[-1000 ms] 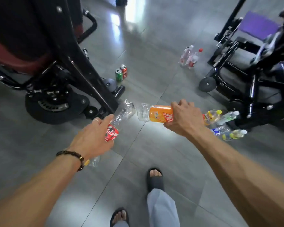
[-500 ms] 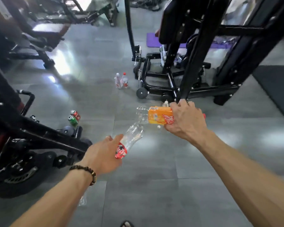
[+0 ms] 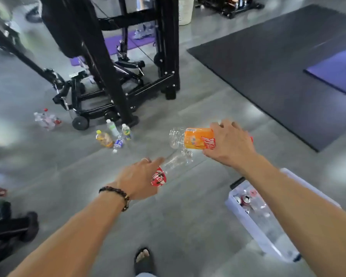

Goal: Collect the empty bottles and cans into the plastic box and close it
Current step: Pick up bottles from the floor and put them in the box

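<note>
My left hand (image 3: 137, 179) grips a red-labelled bottle (image 3: 169, 168), my right hand (image 3: 227, 142) an orange-labelled bottle (image 3: 192, 138). The plastic box (image 3: 254, 220) sits open under my right forearm; I should lower both over it before letting go.

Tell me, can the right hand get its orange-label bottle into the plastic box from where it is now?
Probably yes. The right hand holds the orange-label bottle in the air, and the plastic box sits open on the floor just under that forearm, already partly filled. Nothing stands between them; the hand would only need to swing back and down.
</note>
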{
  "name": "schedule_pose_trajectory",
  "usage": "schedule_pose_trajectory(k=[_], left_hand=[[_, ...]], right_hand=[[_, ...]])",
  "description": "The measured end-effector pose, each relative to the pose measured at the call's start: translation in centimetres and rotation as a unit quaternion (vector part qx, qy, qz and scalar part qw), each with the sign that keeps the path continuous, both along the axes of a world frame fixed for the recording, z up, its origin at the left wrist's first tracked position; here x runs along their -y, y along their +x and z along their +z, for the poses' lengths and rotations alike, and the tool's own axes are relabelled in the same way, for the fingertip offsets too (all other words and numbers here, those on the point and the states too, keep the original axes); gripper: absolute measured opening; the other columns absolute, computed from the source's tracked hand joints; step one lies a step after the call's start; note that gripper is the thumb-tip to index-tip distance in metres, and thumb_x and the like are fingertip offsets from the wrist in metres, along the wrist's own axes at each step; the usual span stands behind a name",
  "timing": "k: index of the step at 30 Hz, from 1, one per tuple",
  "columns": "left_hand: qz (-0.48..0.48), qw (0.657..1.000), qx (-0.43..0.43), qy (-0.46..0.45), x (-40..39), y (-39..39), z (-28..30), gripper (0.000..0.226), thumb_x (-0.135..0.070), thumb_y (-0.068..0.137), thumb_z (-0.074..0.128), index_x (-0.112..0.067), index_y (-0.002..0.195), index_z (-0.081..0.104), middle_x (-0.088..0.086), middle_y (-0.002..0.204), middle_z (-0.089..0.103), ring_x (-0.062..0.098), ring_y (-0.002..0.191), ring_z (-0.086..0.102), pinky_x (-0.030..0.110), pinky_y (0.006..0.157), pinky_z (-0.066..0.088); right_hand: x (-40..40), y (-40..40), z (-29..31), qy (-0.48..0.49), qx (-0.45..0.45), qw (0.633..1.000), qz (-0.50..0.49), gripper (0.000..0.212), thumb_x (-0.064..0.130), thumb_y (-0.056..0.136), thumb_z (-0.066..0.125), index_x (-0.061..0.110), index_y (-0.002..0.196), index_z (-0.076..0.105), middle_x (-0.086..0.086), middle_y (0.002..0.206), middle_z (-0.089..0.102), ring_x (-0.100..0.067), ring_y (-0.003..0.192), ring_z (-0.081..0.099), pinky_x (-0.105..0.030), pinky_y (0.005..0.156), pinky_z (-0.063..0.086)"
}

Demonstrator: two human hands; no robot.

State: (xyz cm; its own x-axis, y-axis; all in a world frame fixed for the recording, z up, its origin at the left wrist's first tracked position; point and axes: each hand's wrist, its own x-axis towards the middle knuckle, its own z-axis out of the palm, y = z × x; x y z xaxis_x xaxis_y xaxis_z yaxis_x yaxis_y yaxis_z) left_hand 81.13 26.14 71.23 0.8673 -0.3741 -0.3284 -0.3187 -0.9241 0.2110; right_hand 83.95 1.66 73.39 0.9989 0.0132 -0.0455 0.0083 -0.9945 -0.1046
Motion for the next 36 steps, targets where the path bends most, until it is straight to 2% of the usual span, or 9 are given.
schedule_pose_trajectory(k=[5,9,16,21,27,32,36], left_hand=[[-0.097,0.995,-0.03,0.003,12.8,1.5,-2.6,0.076,-0.033,0.079,0.062,-0.038,0.142,0.021,0.001,0.125,0.049,0.025,0.11,0.055,0.035,0.086,0.047],[-0.187,0.981,-0.056,0.019,22.3,3.0,-7.2,0.077,-0.036,0.08,0.063,-0.04,0.142,0.018,-0.001,0.129,0.048,0.025,0.113,0.053,0.036,0.087,0.048],[-0.332,0.936,-0.119,0.014,37.1,5.8,-19.7,0.076,-0.032,0.077,0.059,-0.042,0.141,0.019,0.0,0.127,0.049,0.026,0.107,0.056,0.038,0.082,0.05],[-0.43,0.893,-0.13,0.027,44.5,5.5,-30.2,0.073,-0.025,0.081,0.06,-0.04,0.14,0.02,-0.002,0.119,0.05,0.023,0.102,0.055,0.037,0.076,0.05],[-0.539,0.836,-0.099,0.028,51.2,3.9,-44.9,0.069,-0.013,0.083,0.063,-0.029,0.14,0.027,0.0,0.132,0.051,0.023,0.108,0.053,0.036,0.085,0.049],[-0.586,0.808,-0.06,0.008,54.1,3.6,-55.8,0.072,-0.009,0.081,0.066,-0.028,0.138,0.027,0.001,0.128,0.054,0.021,0.099,0.053,0.034,0.081,0.049],[-0.62,0.784,-0.035,-0.015,55.9,3.2,-62.2,0.078,-0.007,0.072,0.076,-0.025,0.135,0.034,0.002,0.125,0.058,0.025,0.096,0.056,0.038,0.08,0.05]], right_hand=[[12.7,-3.7,-2.8,0.004,-0.032,0.994,-0.101,0.06,0.052,0.074,0.064,0.018,0.121,0.047,-0.008,0.117,0.048,-0.032,0.109,0.048,-0.042,0.084,0.043],[21.4,-6.2,-7.6,0.018,-0.06,0.978,-0.197,0.059,0.052,0.075,0.064,0.016,0.12,0.05,-0.01,0.116,0.052,-0.035,0.109,0.05,-0.046,0.086,0.046],[33.0,-9.1,-19.7,0.06,-0.138,0.923,-0.354,0.064,0.051,0.075,0.067,0.018,0.126,0.047,-0.012,0.125,0.052,-0.037,0.113,0.05,-0.048,0.088,0.046],[38.0,-12.1,-30.4,0.092,-0.176,0.878,-0.436,0.063,0.051,0.073,0.068,0.015,0.121,0.048,-0.011,0.116,0.052,-0.036,0.105,0.051,-0.045,0.084,0.049],[42.1,-15.5,-45.3,0.108,-0.196,0.849,-0.478,0.06,0.051,0.076,0.064,0.015,0.12,0.047,-0.011,0.111,0.052,-0.033,0.1,0.052,-0.042,0.08,0.049],[44.2,-15.2,-55.9,0.105,-0.176,0.854,-0.478,0.059,0.052,0.076,0.065,0.016,0.119,0.048,-0.008,0.111,0.052,-0.032,0.102,0.051,-0.041,0.077,0.041],[45.1,-14.4,-62.3,0.089,-0.167,0.87,-0.455,0.059,0.052,0.076,0.067,0.017,0.12,0.048,-0.008,0.113,0.053,-0.031,0.103,0.051,-0.041,0.079,0.04]])
